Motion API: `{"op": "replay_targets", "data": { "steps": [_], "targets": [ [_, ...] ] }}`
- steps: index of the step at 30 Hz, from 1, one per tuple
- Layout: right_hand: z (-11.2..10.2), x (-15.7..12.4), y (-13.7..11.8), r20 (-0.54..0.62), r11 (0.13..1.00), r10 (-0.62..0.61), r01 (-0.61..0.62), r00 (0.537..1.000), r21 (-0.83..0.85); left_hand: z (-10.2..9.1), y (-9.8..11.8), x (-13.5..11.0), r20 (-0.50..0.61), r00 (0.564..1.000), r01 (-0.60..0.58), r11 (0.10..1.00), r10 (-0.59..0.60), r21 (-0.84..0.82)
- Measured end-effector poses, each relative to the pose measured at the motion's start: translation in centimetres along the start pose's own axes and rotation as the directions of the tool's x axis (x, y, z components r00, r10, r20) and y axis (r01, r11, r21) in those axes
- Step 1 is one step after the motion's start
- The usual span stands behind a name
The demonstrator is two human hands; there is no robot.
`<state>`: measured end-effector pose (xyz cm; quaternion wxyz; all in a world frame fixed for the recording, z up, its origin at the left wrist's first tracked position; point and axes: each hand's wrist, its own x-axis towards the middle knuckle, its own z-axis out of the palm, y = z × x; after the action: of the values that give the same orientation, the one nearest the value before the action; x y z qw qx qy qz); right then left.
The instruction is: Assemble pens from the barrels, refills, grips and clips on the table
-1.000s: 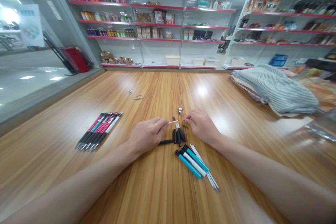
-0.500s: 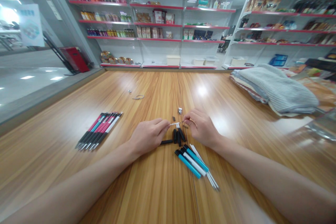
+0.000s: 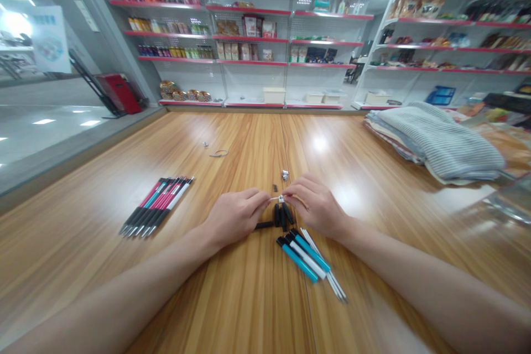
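Note:
My left hand point(image 3: 238, 211) is closed in a pinch on a thin white pen refill point(image 3: 274, 198) that points to the right. At the refill's far end, the fingertips of my right hand point(image 3: 313, 202) are pinched together; whatever small part they hold is hidden. Just below lie several black pen grips point(image 3: 283, 215), and another black grip point(image 3: 264, 225) rests beside my left fingers. Nearer me are blue and white pen barrels point(image 3: 302, 257) with black ends, alongside loose white refills point(image 3: 335, 286). Small silver pen tips point(image 3: 285, 175) and tiny dark springs point(image 3: 275, 188) sit beyond my hands.
A row of whole pens point(image 3: 157, 207) lies on the wooden table point(image 3: 232, 298) at left. Farther back are a grey cable tie-like loop point(image 3: 219, 153) and a small silver piece point(image 3: 205, 144). Folded cloths point(image 3: 440, 141) are piled at right. Stocked shelves point(image 3: 249, 38) stand behind.
My right hand has moved slightly left, bringing its fingertips against the end of the refill. My left hand stays nearly in place, still pinching the refill.

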<state>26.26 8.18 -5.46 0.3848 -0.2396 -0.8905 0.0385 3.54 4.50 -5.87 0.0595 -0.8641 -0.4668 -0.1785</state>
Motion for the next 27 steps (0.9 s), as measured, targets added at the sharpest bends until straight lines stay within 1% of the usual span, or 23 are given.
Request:
{"op": "replay_targets", "data": {
  "steps": [7, 11, 17, 27],
  "targets": [
    [0.12, -0.04, -0.35, -0.016, 0.997, -0.069, 0.070, 0.997, 0.040, -0.15, 0.31, -0.12, -0.006, 0.999, -0.047, 0.999, 0.047, 0.005],
    [0.20, -0.06, -0.36, -0.030, 0.998, -0.061, 0.062, 0.998, 0.031, -0.24, 0.29, -0.17, -0.027, 0.997, -0.064, 0.997, 0.065, 0.035],
    [0.21, -0.12, -0.36, -0.007, 0.998, -0.056, 0.056, 0.998, -0.002, -0.23, 0.49, -0.21, -0.053, 0.995, -0.083, 0.996, 0.085, 0.039],
    [0.09, -0.06, -0.79, -0.033, 0.997, -0.054, 0.056, 0.998, 0.053, -0.10, 0.52, -0.05, -0.053, 0.996, -0.077, 0.997, 0.077, 0.013]
  ]
}}
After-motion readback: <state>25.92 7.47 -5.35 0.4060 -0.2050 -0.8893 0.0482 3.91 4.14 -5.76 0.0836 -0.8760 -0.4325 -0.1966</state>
